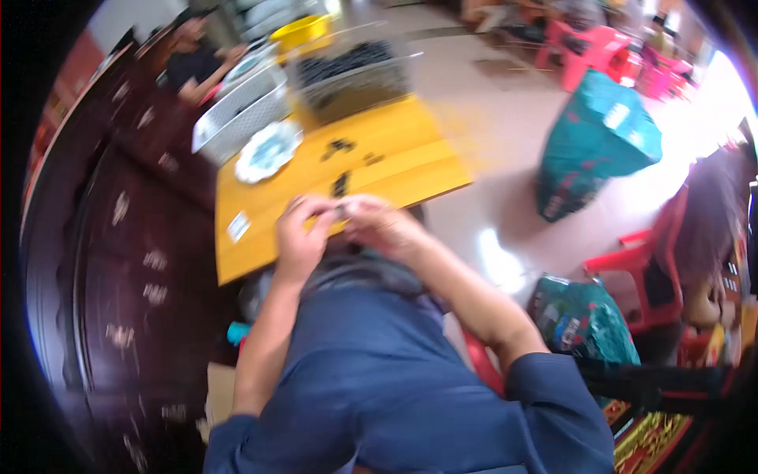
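My left hand (302, 229) and my right hand (380, 224) meet over the near edge of the yellow wooden table (410, 150). Both are closed in a pinch, fingertips touching around a small dark piece (341, 212) whose kind I cannot make out. Just beyond my fingers lies a little pile of black pieces (340, 184). More small black pieces (338, 148) are scattered farther back on the tabletop. To the left of them sits a white scalloped dish (246, 167) with pale bluish contents, and nearer to me a small white packet or card (238, 227).
A clear bin (355, 103) full of black pieces and a white perforated basket (241, 114) stand at the table's back. Dark carved cabinets (134, 261) line the left. Green sacks (596, 142) and a red chair (655, 268) are on the right. Another person (193, 67) sits at far left.
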`<state>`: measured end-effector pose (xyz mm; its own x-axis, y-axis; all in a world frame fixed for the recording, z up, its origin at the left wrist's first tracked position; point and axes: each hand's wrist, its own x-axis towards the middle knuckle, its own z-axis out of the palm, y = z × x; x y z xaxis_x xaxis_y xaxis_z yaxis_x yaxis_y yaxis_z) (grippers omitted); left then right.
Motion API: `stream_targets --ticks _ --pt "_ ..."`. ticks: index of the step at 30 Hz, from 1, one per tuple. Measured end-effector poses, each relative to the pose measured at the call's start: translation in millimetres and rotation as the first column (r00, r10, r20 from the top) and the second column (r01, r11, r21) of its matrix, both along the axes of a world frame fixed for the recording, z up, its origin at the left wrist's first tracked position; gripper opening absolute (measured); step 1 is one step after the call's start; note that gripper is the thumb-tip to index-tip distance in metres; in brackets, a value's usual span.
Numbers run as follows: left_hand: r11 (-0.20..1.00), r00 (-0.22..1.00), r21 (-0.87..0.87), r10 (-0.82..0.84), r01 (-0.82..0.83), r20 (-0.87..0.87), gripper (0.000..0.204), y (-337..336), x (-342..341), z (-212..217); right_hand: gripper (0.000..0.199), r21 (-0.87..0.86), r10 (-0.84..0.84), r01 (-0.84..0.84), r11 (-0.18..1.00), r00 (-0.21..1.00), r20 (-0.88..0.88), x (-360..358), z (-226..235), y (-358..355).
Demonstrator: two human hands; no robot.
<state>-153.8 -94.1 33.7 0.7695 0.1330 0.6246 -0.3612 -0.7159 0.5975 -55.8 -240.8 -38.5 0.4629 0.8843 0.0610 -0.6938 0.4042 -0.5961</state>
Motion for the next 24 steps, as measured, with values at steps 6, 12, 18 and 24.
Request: stream_targets --ticks 6,12,18,24 --pt "0.994 0.999 -0.099 -0.044 0.043 0.001 0.003 -0.3 -6.3 -7.1 0.018 0.014 -0.007 0.008 1.000 0.997 -0.077 -6.0 -6.3 12.9" --pt "0.986 0.999 -0.162 -0.033 0.035 0.013 0.005 -8.3 -3.9 -6.3 0.017 -0.006 -0.010 0.010 1.000 0.996 -0.088 -6.9 -3.3 8.4" --pt "0.988 0.996 -0.142 0.052 -0.062 -0.075 0.003 8.9 -10.5 -14.2 0.025 -0.046 -0.018 0.018 0.999 1.000 0.004 -8.9 -9.9 19.0" --pt "0.986 0.999 -0.163 -0.040 0.046 0.035 0.007 -1.7 5.1 -18.1 0.028 -0.063 -0.131 0.134 0.989 0.990 0.061 2.8 1.6 -7.1"
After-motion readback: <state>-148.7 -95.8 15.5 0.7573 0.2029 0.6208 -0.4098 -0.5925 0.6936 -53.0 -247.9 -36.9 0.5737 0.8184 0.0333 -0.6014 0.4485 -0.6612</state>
